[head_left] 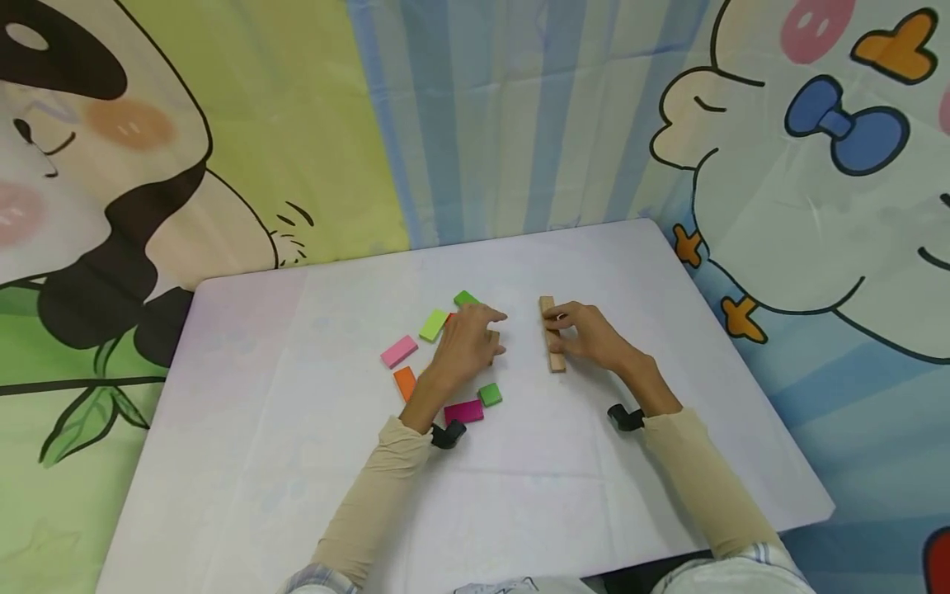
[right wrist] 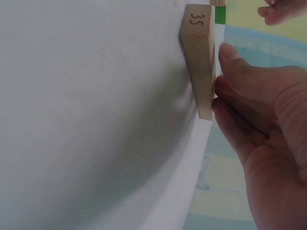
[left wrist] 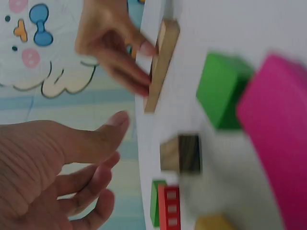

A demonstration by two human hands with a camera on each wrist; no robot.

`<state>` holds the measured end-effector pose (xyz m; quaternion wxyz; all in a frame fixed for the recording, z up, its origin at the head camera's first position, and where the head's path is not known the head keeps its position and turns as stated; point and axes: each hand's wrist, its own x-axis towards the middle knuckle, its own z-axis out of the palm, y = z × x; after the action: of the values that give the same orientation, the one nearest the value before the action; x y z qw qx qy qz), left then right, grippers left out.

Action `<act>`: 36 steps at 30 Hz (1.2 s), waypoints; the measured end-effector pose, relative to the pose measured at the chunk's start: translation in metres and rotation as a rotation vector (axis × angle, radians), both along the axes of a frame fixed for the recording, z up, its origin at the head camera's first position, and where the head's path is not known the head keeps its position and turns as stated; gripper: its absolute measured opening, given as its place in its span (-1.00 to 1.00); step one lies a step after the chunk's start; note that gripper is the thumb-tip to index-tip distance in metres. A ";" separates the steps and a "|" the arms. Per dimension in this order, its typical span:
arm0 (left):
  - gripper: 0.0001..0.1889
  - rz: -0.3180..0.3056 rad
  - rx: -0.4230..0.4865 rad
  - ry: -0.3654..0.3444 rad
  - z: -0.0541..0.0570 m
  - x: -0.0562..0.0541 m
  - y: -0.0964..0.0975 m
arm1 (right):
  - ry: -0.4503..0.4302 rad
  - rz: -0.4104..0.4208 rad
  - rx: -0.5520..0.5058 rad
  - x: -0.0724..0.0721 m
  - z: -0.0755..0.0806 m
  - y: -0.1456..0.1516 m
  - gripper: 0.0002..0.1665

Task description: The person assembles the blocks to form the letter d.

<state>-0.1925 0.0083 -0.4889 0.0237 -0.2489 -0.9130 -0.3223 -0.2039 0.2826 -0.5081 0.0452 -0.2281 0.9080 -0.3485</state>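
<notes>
A long wooden block (head_left: 557,361) lies flat on the white table; the right wrist view shows "35" on its end. My right hand (head_left: 590,334) rests its fingertips on the top of this block, its thumb near the block's top edge in the right wrist view. To the left, my left hand (head_left: 462,351) hovers over a loose group of coloured blocks, fingers loosely bent and holding nothing. Close by that hand are a small wooden block (left wrist: 169,154) with a dark side and a red block (left wrist: 170,211) with pale squares.
Around the left hand lie a pink block (head_left: 399,351), an orange block (head_left: 404,383), a lime block (head_left: 434,324), a magenta block (head_left: 463,412) and a green block (head_left: 490,394). Another green block (head_left: 465,298) sits farther back. A printed curtain (head_left: 505,124) hangs behind the table (head_left: 297,462).
</notes>
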 end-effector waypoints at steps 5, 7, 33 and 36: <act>-0.51 -0.124 -0.057 -0.009 -0.007 -0.007 -0.024 | 0.018 -0.013 -0.002 0.005 -0.001 0.003 -0.38; -0.49 -0.155 -0.094 -0.008 -0.011 -0.009 -0.027 | 0.028 -0.014 -0.006 0.005 -0.002 0.003 -0.41; -0.66 -0.064 -0.463 0.125 -0.017 -0.053 0.034 | 0.018 -0.028 0.003 0.003 -0.004 0.000 -0.47; -0.65 -0.033 -0.449 0.111 -0.017 -0.061 0.040 | 0.023 -0.034 -0.002 0.001 -0.004 0.000 -0.47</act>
<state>-0.2536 0.0485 -0.5059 0.0125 -0.2803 -0.9549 -0.0974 -0.2027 0.2823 -0.5124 0.0288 -0.2166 0.9119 -0.3474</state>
